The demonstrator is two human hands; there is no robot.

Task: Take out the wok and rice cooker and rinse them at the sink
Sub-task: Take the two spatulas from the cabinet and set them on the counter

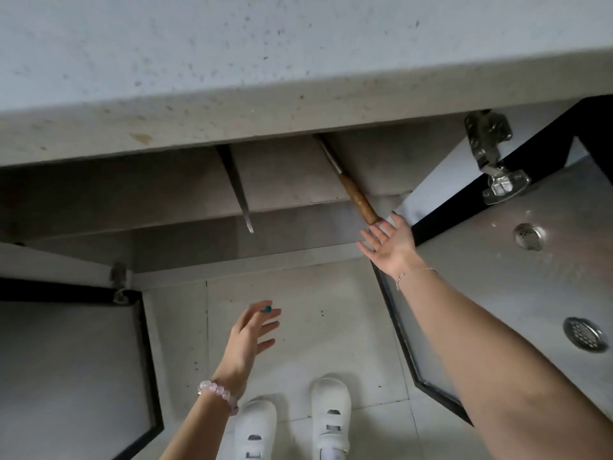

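Note:
A wooden handle [359, 195] with a metal neck sticks out of the open cabinet under the grey countertop [232, 61]; the pan it belongs to is hidden beneath the counter. My right hand [389, 245] reaches toward it with fingers spread, its fingertips just below the handle's end. My left hand [250, 333] hovers lower over the floor with relaxed fingers, holding nothing. A second, dark thin handle [240, 194] pokes out to the left of the wooden one. No rice cooker is in view.
Both cabinet doors stand open: the right door [530, 277] with a metal hinge [491, 154] and round vents, the left door [66, 360] with a black frame. Tiled floor [315, 310] and my white shoes [328, 419] lie below.

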